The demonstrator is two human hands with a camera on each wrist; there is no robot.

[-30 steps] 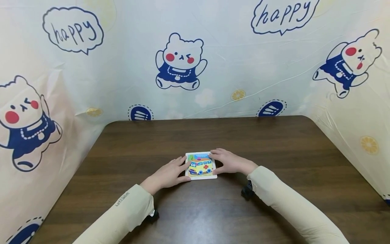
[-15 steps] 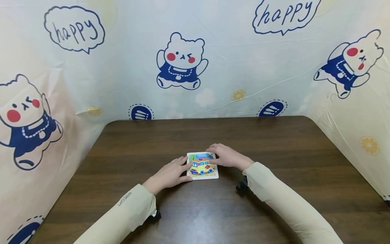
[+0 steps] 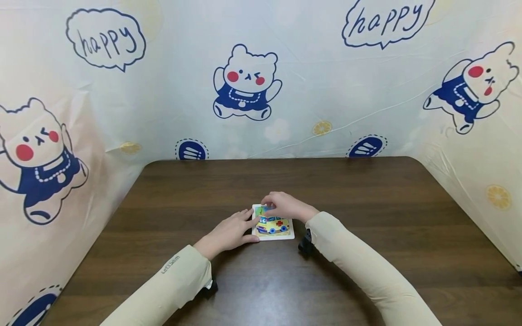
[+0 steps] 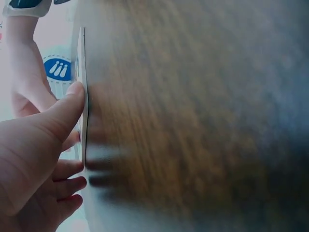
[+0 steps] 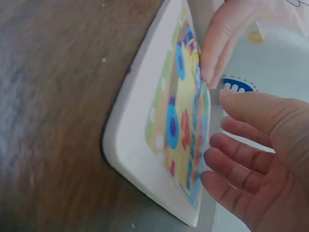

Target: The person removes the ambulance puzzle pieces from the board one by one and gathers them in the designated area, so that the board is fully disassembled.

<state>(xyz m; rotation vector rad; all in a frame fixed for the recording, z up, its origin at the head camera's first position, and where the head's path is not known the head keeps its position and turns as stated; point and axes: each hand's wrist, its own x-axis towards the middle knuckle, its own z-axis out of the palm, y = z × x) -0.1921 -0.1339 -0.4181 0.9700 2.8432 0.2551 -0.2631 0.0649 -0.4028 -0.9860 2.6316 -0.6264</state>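
Observation:
A small square picture board [image 3: 274, 236] with a white border lies flat on the table; it looks like a jigsaw puzzle and carries a yellow ambulance with a red cross. My left hand [image 3: 226, 233] rests at its left side, fingers fairly straight. The left thumb [image 4: 72, 99] touches the board's near edge. Above the board's far part hovers my right hand [image 3: 287, 207], covering some of the picture. In the right wrist view the right fingers [image 5: 231, 164] are loosely bent beside the board, with nothing visible between them and the thumb.
The dark brown wooden table [image 3: 261, 280] extends around the board on all sides. Behind it hangs a pale backdrop cloth [image 3: 306, 90] printed with cartoon bears. Dark wrist-worn devices [image 3: 305, 246] sit under the sleeves.
My right hand has moved from the board's right edge leftward over its far part, and its fingers have bent more. My left hand has stayed at the left side.

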